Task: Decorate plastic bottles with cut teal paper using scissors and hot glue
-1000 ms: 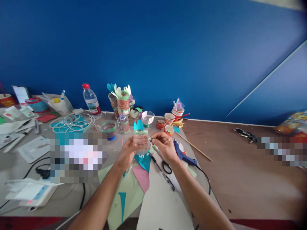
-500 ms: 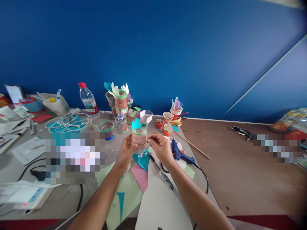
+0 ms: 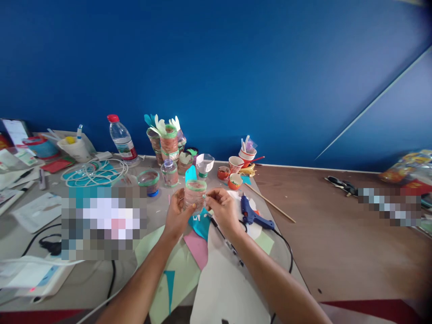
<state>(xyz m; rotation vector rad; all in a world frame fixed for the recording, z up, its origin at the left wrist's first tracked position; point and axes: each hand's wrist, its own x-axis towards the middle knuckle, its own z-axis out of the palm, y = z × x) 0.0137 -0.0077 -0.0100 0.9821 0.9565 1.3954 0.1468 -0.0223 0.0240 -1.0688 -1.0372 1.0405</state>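
My left hand (image 3: 178, 211) is wrapped round a cut plastic bottle piece (image 3: 195, 196) with a green rim and pinkish sides, held upright above the table. A blue paper petal shape (image 3: 191, 173) stands up behind its rim. At the bottle piece's right side, my right hand (image 3: 221, 204) pinches a tiny pale or greenish bit against or close to the wall; it is too small to name. Below the hands lie a blue paper scrap (image 3: 200, 225), a pink paper piece (image 3: 196, 248) and a black pen (image 3: 226, 238).
A blue glue gun (image 3: 254, 215) with a black cord lies right of my hands, near a wooden stick (image 3: 270, 202). Behind stand paper cups (image 3: 235, 164), decorated bottle pieces (image 3: 168, 144) and a red-capped bottle (image 3: 123, 141). A coiled white cable (image 3: 94, 173) lies left.
My right fingertips have shifted slightly left, onto or close to the bottle piece's side. My left hand keeps its hold. The view has moved a little.
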